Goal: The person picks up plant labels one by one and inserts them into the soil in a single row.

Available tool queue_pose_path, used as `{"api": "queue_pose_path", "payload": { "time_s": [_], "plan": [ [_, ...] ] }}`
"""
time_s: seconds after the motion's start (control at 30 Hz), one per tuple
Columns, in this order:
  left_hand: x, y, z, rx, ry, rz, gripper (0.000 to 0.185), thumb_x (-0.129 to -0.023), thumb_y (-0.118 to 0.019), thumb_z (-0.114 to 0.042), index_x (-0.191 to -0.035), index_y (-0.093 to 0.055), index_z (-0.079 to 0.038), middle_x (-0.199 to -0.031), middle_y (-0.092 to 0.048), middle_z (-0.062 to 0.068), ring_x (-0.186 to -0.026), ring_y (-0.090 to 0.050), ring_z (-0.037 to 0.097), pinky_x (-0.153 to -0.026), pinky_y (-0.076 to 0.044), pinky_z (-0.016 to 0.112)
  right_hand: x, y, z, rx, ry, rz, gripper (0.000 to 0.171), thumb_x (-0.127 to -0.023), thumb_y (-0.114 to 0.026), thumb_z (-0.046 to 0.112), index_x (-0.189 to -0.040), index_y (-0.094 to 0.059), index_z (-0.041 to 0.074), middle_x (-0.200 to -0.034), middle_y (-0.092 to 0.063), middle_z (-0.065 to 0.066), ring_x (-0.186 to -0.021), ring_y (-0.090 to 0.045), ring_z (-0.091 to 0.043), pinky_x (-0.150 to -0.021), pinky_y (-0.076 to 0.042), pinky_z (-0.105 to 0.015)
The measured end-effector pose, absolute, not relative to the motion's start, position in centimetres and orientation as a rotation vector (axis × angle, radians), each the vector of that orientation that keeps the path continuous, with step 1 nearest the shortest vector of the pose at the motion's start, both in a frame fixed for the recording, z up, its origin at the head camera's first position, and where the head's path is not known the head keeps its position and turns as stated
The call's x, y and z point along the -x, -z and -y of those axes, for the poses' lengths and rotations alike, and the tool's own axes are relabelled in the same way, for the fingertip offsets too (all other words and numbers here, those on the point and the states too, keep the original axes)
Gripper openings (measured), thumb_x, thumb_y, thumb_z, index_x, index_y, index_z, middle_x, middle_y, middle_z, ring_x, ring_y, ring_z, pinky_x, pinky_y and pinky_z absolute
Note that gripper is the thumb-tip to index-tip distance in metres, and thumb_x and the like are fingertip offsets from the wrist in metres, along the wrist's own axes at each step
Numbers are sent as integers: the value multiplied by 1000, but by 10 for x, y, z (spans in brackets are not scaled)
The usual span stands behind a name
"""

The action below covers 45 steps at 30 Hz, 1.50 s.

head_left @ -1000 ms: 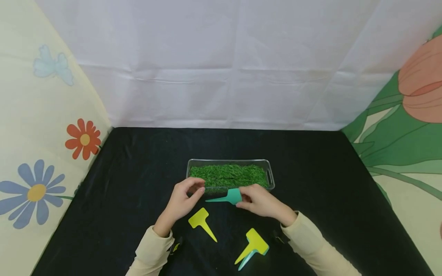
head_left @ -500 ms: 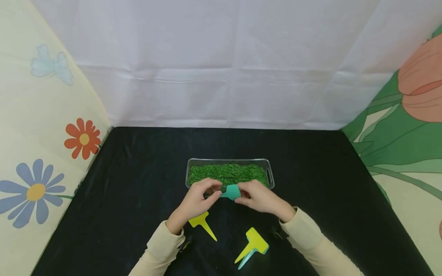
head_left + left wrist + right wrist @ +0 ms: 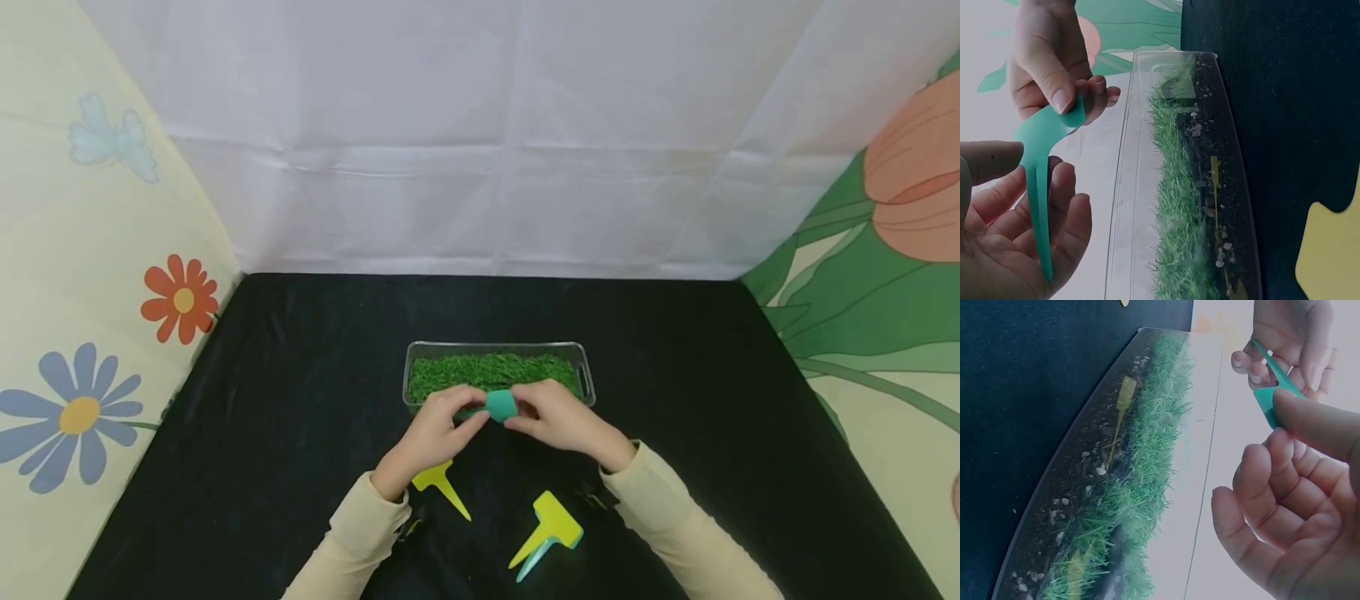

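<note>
A teal T-shaped plant label (image 3: 501, 406) is held by both hands above the near edge of a clear container of grass. My right hand (image 3: 566, 425) pinches its wide head between thumb and fingers. My left hand (image 3: 441, 432) has its thumb at the label's neck and its curled fingers behind the stem. In the left wrist view the label's pointed stem (image 3: 1039, 212) runs down across the left palm. The right wrist view shows the right thumb (image 3: 1319, 419) pressed on the label's head.
The clear container (image 3: 407, 367) holds green grass (image 3: 487, 369); dark soil and pebbles show through its side. Nearer on the black cloth (image 3: 315, 417) lie a yellow label (image 3: 450, 492) and another yellow label (image 3: 553, 521) over a teal one (image 3: 534, 560).
My left hand has moved right, from beside the teal plant label's tip to its neck, and now holds it too. The label has risen slightly toward the container, with the right hand still pinching it.
</note>
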<state>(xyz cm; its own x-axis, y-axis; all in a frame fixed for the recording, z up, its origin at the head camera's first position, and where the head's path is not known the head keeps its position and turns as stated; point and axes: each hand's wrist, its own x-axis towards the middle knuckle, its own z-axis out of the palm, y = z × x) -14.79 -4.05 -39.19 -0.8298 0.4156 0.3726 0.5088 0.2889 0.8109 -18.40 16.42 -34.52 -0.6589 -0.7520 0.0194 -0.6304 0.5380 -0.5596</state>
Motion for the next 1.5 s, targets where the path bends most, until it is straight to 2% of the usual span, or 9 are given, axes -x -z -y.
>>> {"api": "queue_pose_path", "payload": {
  "time_s": [0.37,0.57,0.77,0.93,1.13,1.27,1.5],
  "plan": [
    [153,393,37,851,1558,2413,6,-88,-57,-2,-91,-62,-4,-87,-62,4,-72,-56,10,-63,-47,22,186,342,-162,1190,820,-2587,25,-79,-70,12,-69,-47,14,-58,-43,10,-49,-38,-2,-47,-36,-21],
    [153,393,36,793,1578,2385,6,-87,-58,-1,-91,-62,-3,-86,-62,5,-72,-56,11,-63,-48,23,187,341,-163,1169,912,-2655,16,-78,-72,13,-82,-57,12,-69,-51,5,-58,-44,-5,-54,-41,-23],
    [153,394,34,746,1609,2364,7,-86,-58,0,-90,-62,-3,-84,-61,4,-70,-56,11,-62,-48,23,187,337,-161,1145,1114,-2613,22,-76,-73,8,-94,-61,7,-84,-58,-3,-69,-56,-14,-61,-51,-28],
    [152,394,32,694,1622,2332,5,-85,-59,2,-88,-62,-2,-83,-62,6,-69,-56,12,-62,-48,24,186,337,-158,1056,1171,-2582,17,-77,-71,2,-91,-61,6,-86,-61,-2,-71,-58,-11,-61,-51,-23],
    [153,397,31,666,1628,2298,6,-84,-60,3,-86,-62,-2,-81,-62,8,-67,-55,13,-60,-47,25,186,336,-156,995,1155,-2582,11,-79,-67,0,-85,-61,8,-80,-60,0,-69,-56,-10,-60,-50,-24],
    [153,397,32,659,1648,2322,6,-84,-60,2,-89,-62,-2,-83,-62,6,-70,-57,13,-62,-49,24,186,336,-156,1006,1148,-2576,11,-79,-66,0,-85,-61,7,-80,-61,0,-69,-56,-10,-60,-50,-25],
    [155,391,37,678,1564,2360,22,-85,-61,-2,-106,-59,-2,-91,-61,5,-78,-57,14,-64,-50,31,187,337,-158,1072,1109,-2609,11,-79,-65,-1,-85,-61,7,-79,-60,0,-67,-56,-8,-59,-49,-24]
  ]
}}
